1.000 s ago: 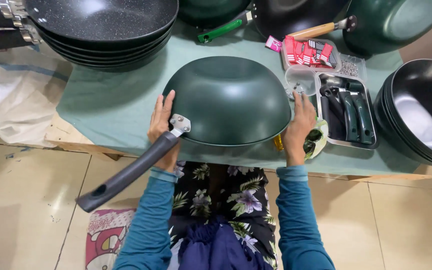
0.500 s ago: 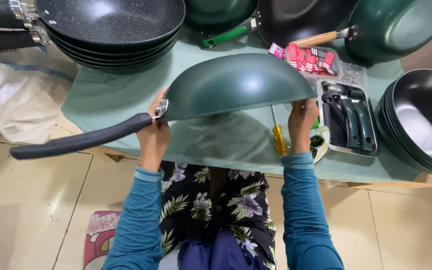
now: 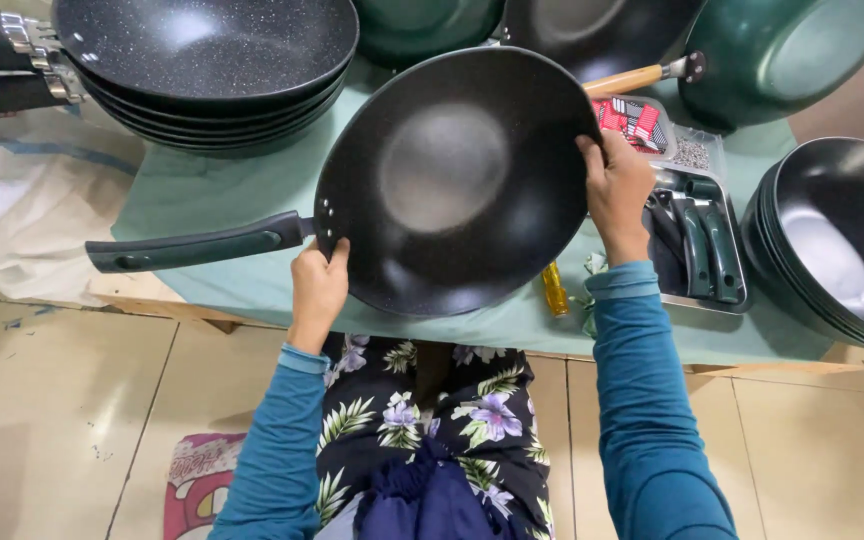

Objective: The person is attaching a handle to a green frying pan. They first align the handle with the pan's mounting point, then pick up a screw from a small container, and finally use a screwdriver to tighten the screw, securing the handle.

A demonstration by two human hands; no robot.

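Note:
I hold a dark green wok (image 3: 457, 180) tilted up toward me, so its black inner surface faces the camera. Its dark handle (image 3: 197, 245) points left. My left hand (image 3: 318, 285) grips the rim near the handle rivets. My right hand (image 3: 614, 190) grips the opposite rim at the right. The wok hangs above a table covered with a pale green cloth (image 3: 222, 180).
A stack of black speckled woks (image 3: 202, 50) sits at the back left, another stack of black pans (image 3: 837, 245) at the right. A tray of dark handles (image 3: 702, 250) lies by my right hand. Green pans (image 3: 782, 50) stand behind. A yellow-handled screwdriver (image 3: 555, 290) lies at the table's edge.
The wok lay upside down on the table, then was lifted and turned over. Its inside now faces me and the handle has swung up to the left.

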